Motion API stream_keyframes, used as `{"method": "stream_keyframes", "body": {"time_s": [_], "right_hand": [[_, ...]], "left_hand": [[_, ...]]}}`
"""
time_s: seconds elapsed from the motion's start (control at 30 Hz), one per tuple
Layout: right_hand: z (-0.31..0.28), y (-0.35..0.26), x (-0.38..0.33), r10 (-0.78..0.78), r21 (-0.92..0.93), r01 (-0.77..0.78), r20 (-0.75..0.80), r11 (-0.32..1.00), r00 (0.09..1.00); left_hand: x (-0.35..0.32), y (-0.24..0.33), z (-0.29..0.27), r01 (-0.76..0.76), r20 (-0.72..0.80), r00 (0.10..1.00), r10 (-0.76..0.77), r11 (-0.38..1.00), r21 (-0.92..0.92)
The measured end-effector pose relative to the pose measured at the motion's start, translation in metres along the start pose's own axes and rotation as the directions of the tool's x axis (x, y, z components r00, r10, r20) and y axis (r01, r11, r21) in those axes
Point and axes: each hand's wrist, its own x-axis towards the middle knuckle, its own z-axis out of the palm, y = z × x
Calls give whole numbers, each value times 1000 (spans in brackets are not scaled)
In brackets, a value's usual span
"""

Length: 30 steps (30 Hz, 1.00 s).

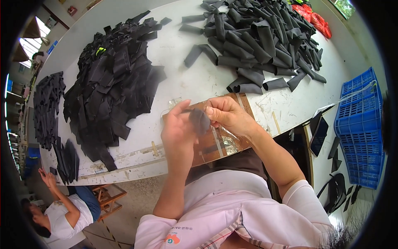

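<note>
A small black fabric piece (200, 122) is curled up between my two hands, over a brown board at the table's front edge. My right hand (229, 115) pinches its right edge between thumb and fingers. On the other side my left hand (177, 129) is slightly blurred, with the fabric against its palm and a dark edge running in among its bent fingers. Beyond my hands, at the back right, lies a heap of rolled black fabric tubes (248, 45). To the left spreads a pile of flat black fabric pieces (112, 79).
Under my hands is the brown board (207, 147), with clear tape on it. Further left lie smaller black stacks (49, 108). A red plastic bag (317, 23) sits at the back right, and a blue crate (360, 128) stands right. Another person (68, 211) sits at the lower left.
</note>
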Motion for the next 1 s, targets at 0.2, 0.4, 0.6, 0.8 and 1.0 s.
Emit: {"method": "stream_keyframes", "body": {"time_s": [0.2, 0.4, 0.6, 0.8, 1.0], "right_hand": [[6, -18, -12, -56, -384, -18, -180, 923, 982], [42, -66, -16, -296, -945, 311, 326, -101, 898], [13, -20, -12, -345, -941, 327, 281, 81, 896], [18, -28, -16, -377, -931, 348, 284, 114, 882], [2, 7, -13, -373, -822, 319, 142, 471, 917]], "left_hand": [[11, 20, -5, -565, 270, 825, 497, 719, 405], [-4, 25, 4, -415, -99, 908, 406, 905, -90], [0, -9, -7, -242, 31, 970, 243, 970, -26], [17, 19, 10, -332, 248, 901, 357, 933, -137], [25, 33, 13, -138, 323, 946, 9, 915, 379]]}}
